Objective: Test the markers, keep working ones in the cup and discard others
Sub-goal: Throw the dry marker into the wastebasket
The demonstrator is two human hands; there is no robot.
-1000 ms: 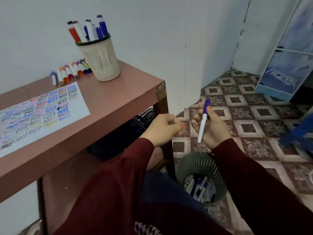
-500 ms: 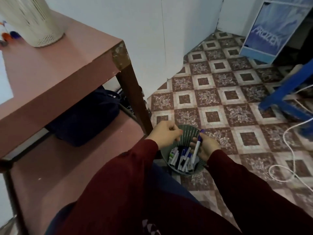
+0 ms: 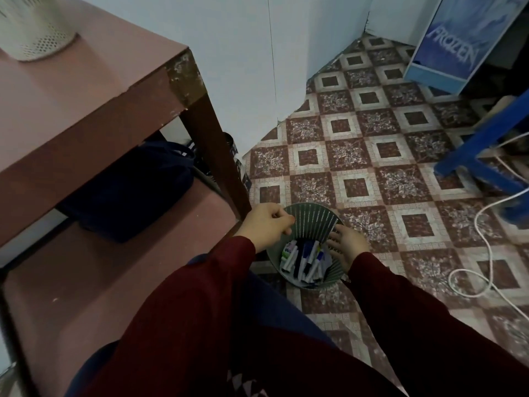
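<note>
Dark red sleeves (image 3: 200, 325) lowest in frame, both reaching forward over a lap in dark blue.
Right hand (image 3: 347, 246): fingers spread and straight, palm facing the wastebasket, holding nothing, at the right rim.
Left hand (image 3: 266, 224): fingers curled into a loose fist at the left rim, nothing visible in it.
Green mesh wastebasket (image 3: 312, 222) sits on the tiled floor (image 3: 357, 156) just beside the counter leg (image 3: 211, 156). Discarded markers (image 3: 307, 257) are piled inside, mostly white barrels with blue and dark caps, one with green. Can't count them.
Left of that, the counter's lower shelf (image 3: 114, 267) carries a dark blue bag (image 3: 128, 190), tucked under the top.
Pink-brown counter (image 3: 86, 90) has a chipped corner. Cream perforated cup (image 3: 37, 38) stands at the far-left edge of frame; only its base shows, contents out of view.
Right side: white cable (image 3: 486, 253) looped on the floor, blue frame (image 3: 481, 150) beyond it.
Far back, a blue "FROZEN" panel (image 3: 449, 50) against the white wall (image 3: 243, 53).
</note>
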